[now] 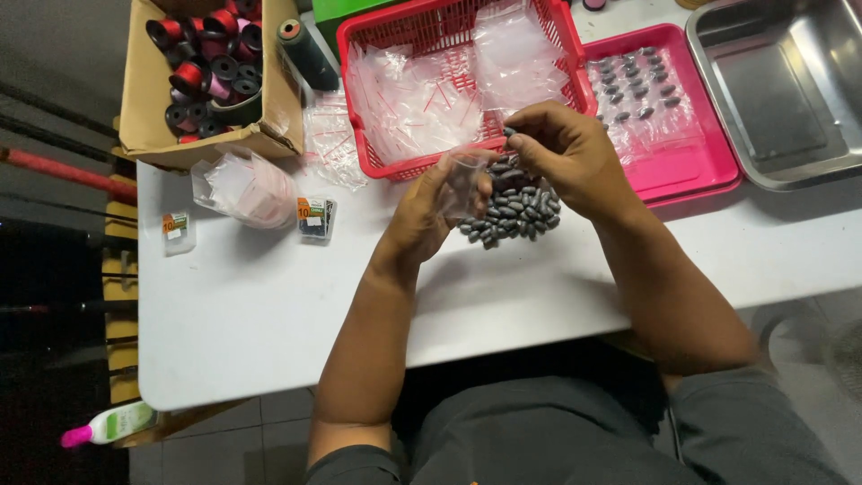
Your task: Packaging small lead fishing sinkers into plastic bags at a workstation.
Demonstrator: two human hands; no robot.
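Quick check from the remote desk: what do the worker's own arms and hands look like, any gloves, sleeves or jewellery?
Both are bare: the left hand and right hand wear no gloves, and no rings, watch or wristband show. The forearms are uncovered up to the elbows. Short dark grey sleeves begin at the upper arms, matching the dark grey shirt.

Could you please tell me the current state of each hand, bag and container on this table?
left hand: holding a small clear bag open
right hand: pinching a grey oval weight above the bag
pile of grey weights: loose on the table
red basket: holding empty clear bags
pink tray: holding filled bags
cardboard box: open, full of spools
steel tray: empty
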